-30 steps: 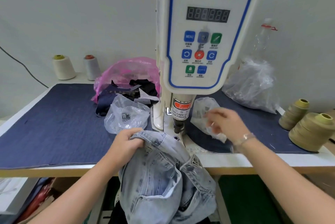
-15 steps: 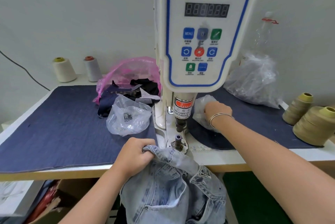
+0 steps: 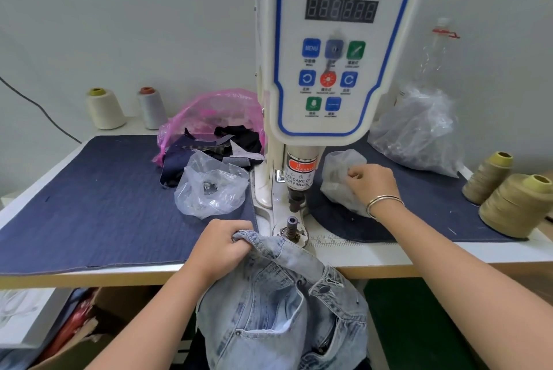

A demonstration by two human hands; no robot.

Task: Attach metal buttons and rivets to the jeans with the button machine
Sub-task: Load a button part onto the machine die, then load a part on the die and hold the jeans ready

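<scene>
Light-washed jeans (image 3: 281,304) hang over the table's front edge, one metal button showing on the waistband. My left hand (image 3: 223,245) grips the bunched waistband just left of the machine's lower die post (image 3: 291,224). The white servo button machine (image 3: 332,49) stands in the middle, its punch above the post. My right hand (image 3: 372,184) reaches into a small clear plastic bag (image 3: 338,181) right of the punch, fingers curled on the plastic; what they hold inside is hidden.
Another clear bag with metal parts (image 3: 211,187) lies left of the machine, behind it a pink bag with dark fabric scraps (image 3: 209,136). Thread cones stand at back left (image 3: 104,108) and at right (image 3: 514,202). A large crumpled clear bag (image 3: 419,133) sits at back right.
My right hand moved from above the small bag into it and shifted slightly right. My left hand pulled the waistband down toward the table's front edge, uncovering the die post.
</scene>
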